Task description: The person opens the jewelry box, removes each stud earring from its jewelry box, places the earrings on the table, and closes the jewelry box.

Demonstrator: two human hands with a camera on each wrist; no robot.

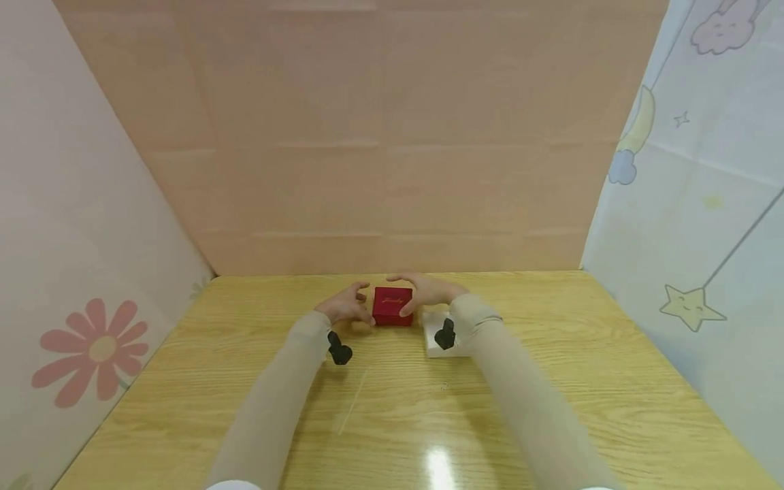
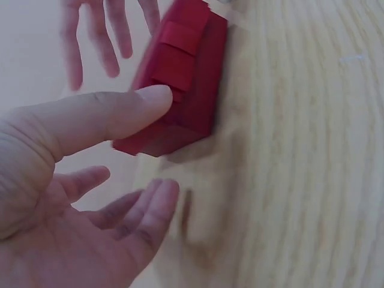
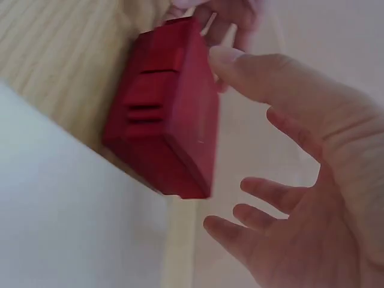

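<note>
A small red gift box (image 1: 390,301) with script lettering on its lid sits on the wooden table, and the left wrist view shows a ribbon bow on its side. My left hand (image 1: 346,306) is at the box's left, thumb and fingers spread apart. On the other side my right hand (image 1: 431,290) has its thumb over the lid's right edge in the head view; whether it touches cannot be told. Both wrist views show the fingers loosely bent with nothing gripped. A flat white box (image 1: 433,347) lies right of the red one, partly hidden by my right wrist.
An upright tan panel (image 1: 380,170) rises behind the table (image 1: 257,340), with patterned white walls at left (image 1: 104,204) and right (image 1: 704,218). A thin pale strip (image 1: 353,401) lies in front of the left wrist. Light glares off the table's near part.
</note>
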